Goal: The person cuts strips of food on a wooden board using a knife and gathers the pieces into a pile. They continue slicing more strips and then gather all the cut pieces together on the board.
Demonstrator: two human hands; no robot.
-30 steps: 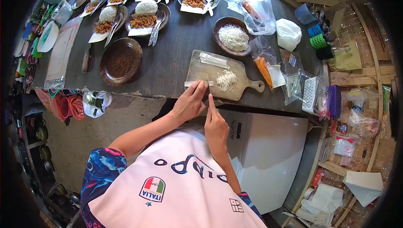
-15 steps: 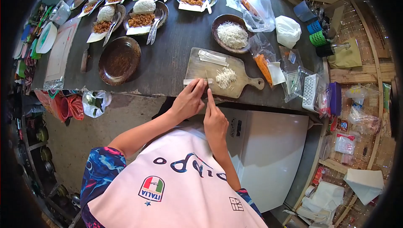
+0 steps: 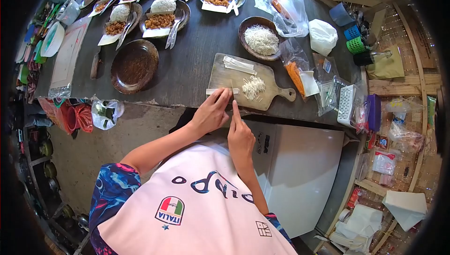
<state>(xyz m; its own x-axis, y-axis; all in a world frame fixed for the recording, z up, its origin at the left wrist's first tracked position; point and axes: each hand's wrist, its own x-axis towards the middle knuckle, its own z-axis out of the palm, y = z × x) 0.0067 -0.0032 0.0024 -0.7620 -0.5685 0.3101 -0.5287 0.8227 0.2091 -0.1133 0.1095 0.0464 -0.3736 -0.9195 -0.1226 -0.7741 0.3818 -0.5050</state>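
At the board's near left corner, my left hand (image 3: 212,113) presses its fingertips on a flat white strip (image 3: 216,91). My right hand (image 3: 241,137) is beside it, index finger stretched along what looks like a thin blade, the other fingers curled round something hidden in the palm. Under both lies the wooden cutting board (image 3: 226,75), its handle pointing right. Thin white shreds (image 3: 253,87) are heaped on its middle, and more white strips (image 3: 239,64) rest near its far edge. Behind the board, a brown bowl (image 3: 242,29) holds a pile of similar shreds.
An empty brown plate (image 3: 134,66) lies left of the board, near a knife (image 3: 94,66). Several plates with rice and brown food (image 3: 159,21) fill the back left. Right of the board are an orange item in plastic (image 3: 295,74), white bags (image 3: 323,37) and a white basket (image 3: 346,105).
The view has shifted very slightly. Both hands keep nearly the same place at the strip, with no clear change in what they hold.
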